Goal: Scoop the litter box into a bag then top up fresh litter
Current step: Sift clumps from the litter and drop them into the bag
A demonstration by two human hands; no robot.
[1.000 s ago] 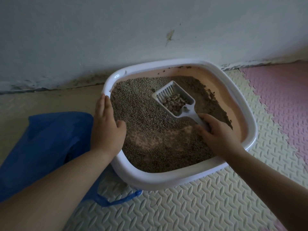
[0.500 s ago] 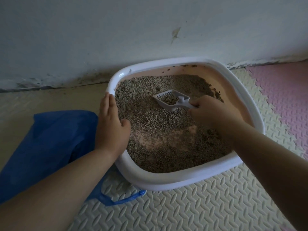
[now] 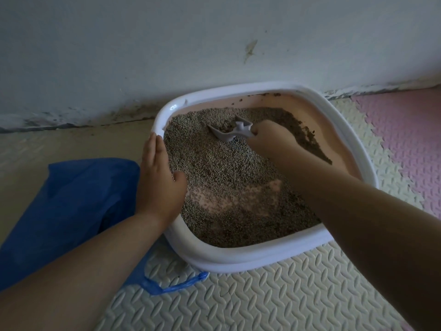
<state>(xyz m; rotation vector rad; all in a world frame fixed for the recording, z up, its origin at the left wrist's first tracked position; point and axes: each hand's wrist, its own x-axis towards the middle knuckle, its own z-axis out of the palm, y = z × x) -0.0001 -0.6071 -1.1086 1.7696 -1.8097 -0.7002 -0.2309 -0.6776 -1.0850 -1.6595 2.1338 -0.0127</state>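
Note:
A white-rimmed litter box (image 3: 250,260) with a pink inside sits on the floor against the wall, holding grey-brown litter (image 3: 226,168) with a bare pink patch near the front. My right hand (image 3: 267,137) grips the handle of a grey plastic scoop (image 3: 226,133), whose head is turned on its side and dug into the litter at the back of the box. My left hand (image 3: 158,180) rests flat on the box's left rim, fingers straight, thumb inside. A blue plastic bag (image 3: 69,201) lies on the floor left of the box.
The wall (image 3: 214,44) stands close behind the box. Cream foam mats (image 3: 250,302) cover the floor in front, and a pink mat (image 3: 405,144) lies to the right. A blue bag handle (image 3: 176,284) trails by the box's front left corner.
My right hand moved the scoop toward the back of the box and tipped it from level to on edge in the litter. My left hand stayed on the rim.

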